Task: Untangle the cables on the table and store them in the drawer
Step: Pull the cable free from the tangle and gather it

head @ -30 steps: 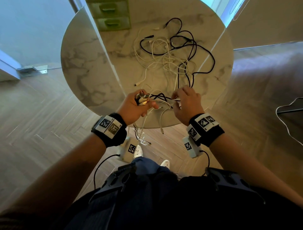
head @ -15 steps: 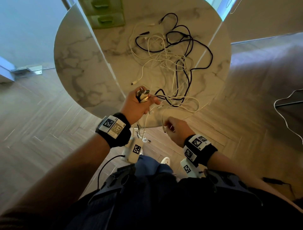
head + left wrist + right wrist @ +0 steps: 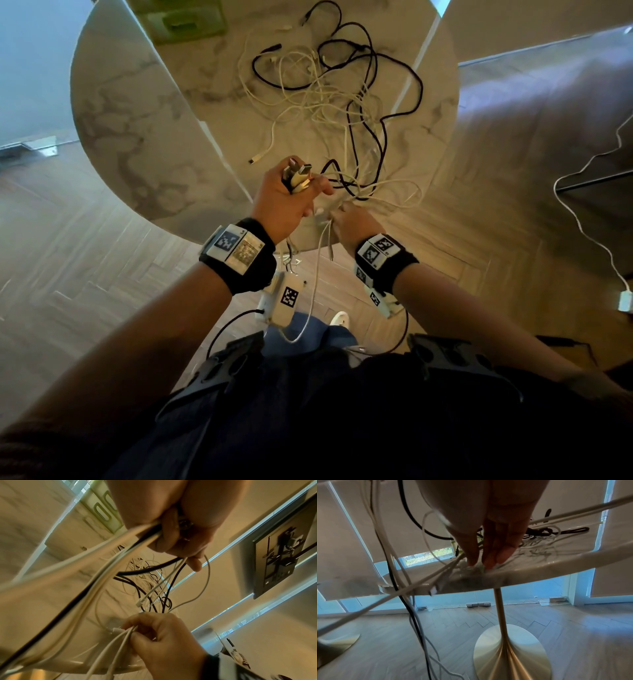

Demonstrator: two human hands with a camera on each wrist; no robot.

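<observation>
Round marble table [image 3: 144, 137] bearing a loose tangle of black and white cables [image 3: 335, 92], strands trailing over its near edge. Left hand [image 3: 287, 202], fingers curled, grips a bundle of plug ends; right hand [image 3: 356, 226] pinches white strands beside it.

Herringbone wood floor [image 3: 85, 257] spreads below the fingers [image 3: 322, 186] on every side. Well to their right a white lead [image 3: 582, 219] trails across it to a white plug block [image 3: 625, 301], passing a dark flat panel [image 3: 599, 185]. Beyond the fingertips stand glass doors [image 3: 530, 588] with pale blinds [image 3: 342, 540] and metal floor fittings [image 3: 477, 604]. Beneath them, nearer the body, shows a white shoe tip [image 3: 339, 318].
</observation>
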